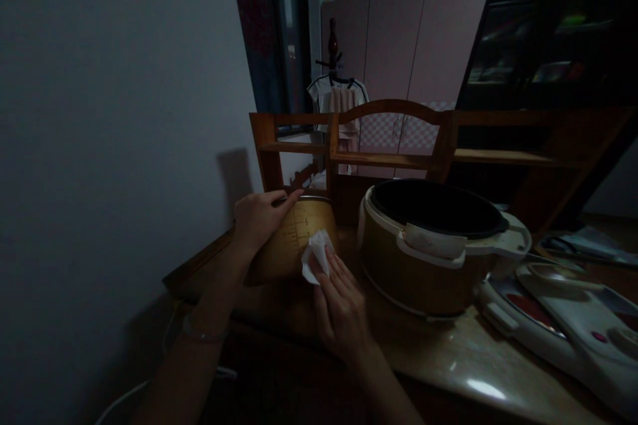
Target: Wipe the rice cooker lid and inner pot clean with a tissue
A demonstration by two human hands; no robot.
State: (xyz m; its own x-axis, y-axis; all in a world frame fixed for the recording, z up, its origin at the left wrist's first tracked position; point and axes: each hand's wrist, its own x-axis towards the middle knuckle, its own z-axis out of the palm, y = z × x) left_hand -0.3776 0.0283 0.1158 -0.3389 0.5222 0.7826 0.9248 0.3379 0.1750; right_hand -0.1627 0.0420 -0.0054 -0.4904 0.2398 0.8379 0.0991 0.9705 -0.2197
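A gold-coloured inner cooking pot point(312, 219) with dark scale markings is tilted on the desk. My left hand point(259, 219) grips it at the upper left of its rim, thumb along the edge. My right hand point(343, 302) has a folded white tissue point(318, 257) under its fingers, pressed against the pot's outer wall. Right of my hands stands the cooker body point(409, 279), gold with white trim and handles. Its top is open, and a black inside point(438, 206) shows. The pot's interior is hidden from me.
A cooker lid point(563, 319) with red and white parts lies at the right of the glossy desk point(448, 365). A wooden shelf frame point(393, 159) rises behind. The wall point(124, 113) is close on the left. A white cable point(122, 398) hangs below left.
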